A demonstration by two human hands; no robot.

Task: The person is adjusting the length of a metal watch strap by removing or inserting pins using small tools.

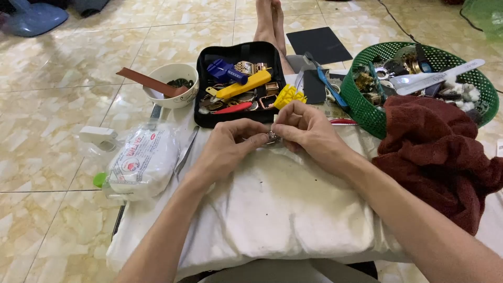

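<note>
Two hands pinching one small metal piece at the frame centre.
Over the white cloth [272, 209], the left hand [230, 149] and right hand [309, 131] are both gripping the small metal piece [272, 137]; behind, a black tool case [201, 99] is lying open.

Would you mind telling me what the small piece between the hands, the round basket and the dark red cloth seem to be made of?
The small piece, pinched by the left hand and right hand, glints silvery, so probably polished metal. The green basket looks like moulded plastic, judging by its even perforated wall. The dark red cloth looks like soft terry or fleece: matte, with thick folds.
</note>
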